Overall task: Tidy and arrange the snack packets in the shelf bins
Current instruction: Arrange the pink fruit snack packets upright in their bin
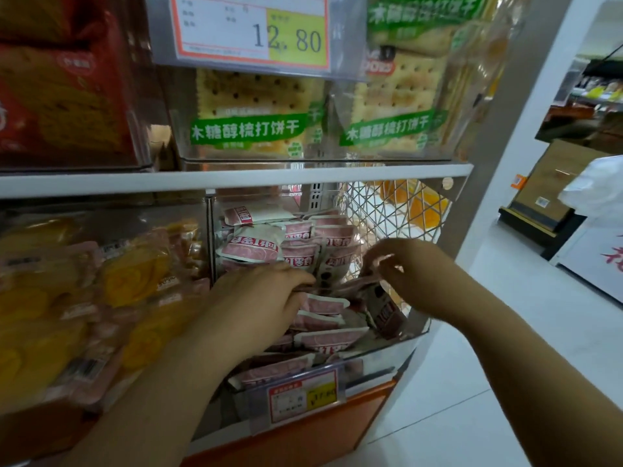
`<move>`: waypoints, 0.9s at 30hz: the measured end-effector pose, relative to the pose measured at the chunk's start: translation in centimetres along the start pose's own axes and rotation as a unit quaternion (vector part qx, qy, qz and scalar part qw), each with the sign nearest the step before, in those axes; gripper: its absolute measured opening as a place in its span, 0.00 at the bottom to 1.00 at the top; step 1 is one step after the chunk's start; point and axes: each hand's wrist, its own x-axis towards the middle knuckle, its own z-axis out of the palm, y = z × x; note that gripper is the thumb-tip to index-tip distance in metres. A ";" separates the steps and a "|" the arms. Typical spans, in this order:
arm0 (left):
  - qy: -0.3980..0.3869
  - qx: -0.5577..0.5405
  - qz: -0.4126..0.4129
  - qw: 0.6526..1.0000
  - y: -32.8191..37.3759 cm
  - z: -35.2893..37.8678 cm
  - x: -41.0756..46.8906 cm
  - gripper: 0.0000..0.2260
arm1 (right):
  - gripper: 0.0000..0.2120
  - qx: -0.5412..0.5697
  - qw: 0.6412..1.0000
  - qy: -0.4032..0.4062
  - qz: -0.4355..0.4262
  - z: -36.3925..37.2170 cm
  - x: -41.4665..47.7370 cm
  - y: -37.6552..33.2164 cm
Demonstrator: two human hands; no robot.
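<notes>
Pink-and-white packets [251,246] stand crowded in rows in a clear bin [381,360] beneath a white shelf [101,185], where we see the left hand [266,294] curl its fingers over several while the right hand [404,267] pinches a darker packet [387,313] by its top.

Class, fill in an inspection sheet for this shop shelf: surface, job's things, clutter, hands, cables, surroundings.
Surface: clear bin under a white shelf.
Job's things: pink-and-white packets heaped unevenly in that bin; yellow packets in the bin to its left.
Clutter: nothing seen.
Hands: right hand fingers pinch a pink packet; left hand lies on the heap, grip unclear.
Cables: nothing seen.
Surroundings: cracker packets above, price tag, wire mesh, tiled floor.
</notes>
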 end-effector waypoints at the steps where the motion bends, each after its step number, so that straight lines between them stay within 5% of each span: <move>1: -0.004 -0.025 -0.001 1.000 0.1 -0.1 0.1 0.15 | 0.13 -0.008 1.000 -0.012 0.014 0.3 -1.1 0.0; 6: -0.035 -0.128 0.019 0.991 1.9 0.1 2.3 0.12 | 0.15 -0.083 0.993 -0.089 0.010 1.3 -3.4 0.0; 11: -0.185 -0.077 0.018 0.980 3.0 1.7 6.4 0.12 | 0.10 -0.073 0.989 -0.120 0.046 3.3 -3.2 1.5; 14: -0.182 -0.025 -0.007 0.983 3.3 1.3 8.6 0.15 | 0.08 -0.036 0.993 -0.106 0.047 3.5 -3.0 2.1; 17: -0.165 -0.016 -0.017 0.986 3.3 0.8 10.0 0.14 | 0.07 -0.024 0.998 -0.056 0.023 3.6 -3.3 2.4; 22: -0.109 0.001 -0.019 0.994 3.0 2.0 10.9 0.09 | 0.03 0.009 0.990 0.139 -0.026 3.3 -4.3 2.4; 27: -0.037 0.053 -0.032 0.997 3.0 3.8 11.6 0.05 | 0.09 0.056 0.972 0.225 -0.030 2.9 -4.5 2.7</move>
